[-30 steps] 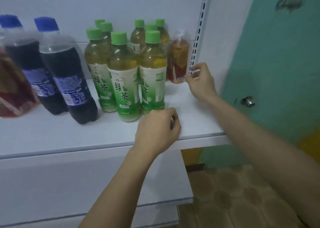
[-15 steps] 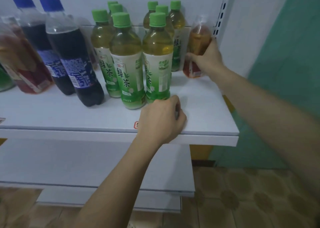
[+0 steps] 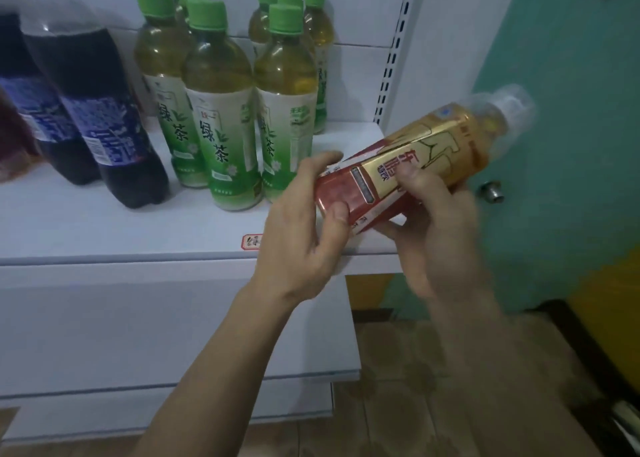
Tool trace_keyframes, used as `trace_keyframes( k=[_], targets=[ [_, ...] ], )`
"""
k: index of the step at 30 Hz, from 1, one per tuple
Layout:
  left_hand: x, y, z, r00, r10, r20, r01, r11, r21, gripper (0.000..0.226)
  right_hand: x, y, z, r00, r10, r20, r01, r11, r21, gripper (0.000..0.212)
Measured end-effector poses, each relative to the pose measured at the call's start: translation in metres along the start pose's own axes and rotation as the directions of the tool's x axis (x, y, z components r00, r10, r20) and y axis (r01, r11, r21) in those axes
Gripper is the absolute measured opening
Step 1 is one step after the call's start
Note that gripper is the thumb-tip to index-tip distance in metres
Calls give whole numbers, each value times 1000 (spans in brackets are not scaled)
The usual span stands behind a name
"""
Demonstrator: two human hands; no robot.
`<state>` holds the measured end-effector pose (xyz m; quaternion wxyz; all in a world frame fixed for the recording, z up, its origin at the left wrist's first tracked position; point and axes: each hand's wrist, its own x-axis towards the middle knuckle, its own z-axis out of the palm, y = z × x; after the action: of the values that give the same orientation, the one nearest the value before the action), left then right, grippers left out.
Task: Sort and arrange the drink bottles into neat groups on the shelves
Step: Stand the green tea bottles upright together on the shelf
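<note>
Both hands have left the shelf: the right hand [image 3: 427,214], which half a second ago reached the amber bottle [image 3: 408,165] at the back corner, now grips its middle, and the left hand [image 3: 304,224] pinches its base. It lies tilted, cap up and right, in front of the shelf [image 3: 104,228] edge. Best keep both grips firm, then stand it apart from the green tea bottles [image 3: 221,110]

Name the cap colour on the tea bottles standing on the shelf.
Green caps on the tea bottles, clearest in the head view.
</note>
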<state>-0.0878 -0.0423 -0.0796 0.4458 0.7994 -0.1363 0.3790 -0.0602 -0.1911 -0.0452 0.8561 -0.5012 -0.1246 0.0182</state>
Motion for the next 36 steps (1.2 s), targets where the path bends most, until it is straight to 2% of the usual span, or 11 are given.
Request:
trace_keyframes(
  k=[2, 5, 10, 13, 16, 20, 23, 26, 29, 32, 36],
  targets=[
    [-6, 9, -8, 995, -32, -94, 7, 967, -255, 47, -20, 9, 22, 1000, -6, 7, 6, 998, 60, 62],
    [-16, 9, -37, 990, -74, -120, 17, 907, -421, 43, -35, 19, 51, 999, -35, 34, 33, 997, 74, 63],
    [-21, -8, -127, 988, -128, -92, 71, 882, -466, 42, -41, 39, 115, 992, -23, 125, 26, 999, -20, 78],
    [-26, -23, -186, 972, -164, -167, 77, 898, -433, 42, -48, 61, 161, 984, -48, 173, 56, 998, -42, 56],
    [-33, -36, -243, 945, -217, -245, 99, 904, -416, 44, -59, 84, 210, 966, -57, 253, 65, 998, -26, 51],
    [-50, -63, -318, 934, -244, -259, 155, 934, -323, 47, -63, 112, 272, 952, -102, 289, 104, 995, 9, 61],
    [-63, -86, -371, 962, -244, -124, 212, 951, -227, 45, -55, 132, 319, 956, -150, 252, 159, 987, -19, 56],
    [-64, -108, -417, 952, -304, -30, 303, 953, -15, 54, -39, 150, 367, 916, -232, 326, 280, 954, -108, 59],
    [-54, -133, -447, 928, -366, -67, 372, 910, 180, 57, -19, 168, 412, 853, -281, 439, 435, 847, -304, 62],
    [-42, -155, -465, 902, -420, -97, 427, 840, 334, 59, -1, 184, 448, 851, -248, 463, 491, 689, -533, 69],
    [-32, -177, -467, 894, -433, -120, 443, 807, 390, 58, 12, 201, 467, 843, -301, 445, 536, 528, -659, 71]
  ],
)
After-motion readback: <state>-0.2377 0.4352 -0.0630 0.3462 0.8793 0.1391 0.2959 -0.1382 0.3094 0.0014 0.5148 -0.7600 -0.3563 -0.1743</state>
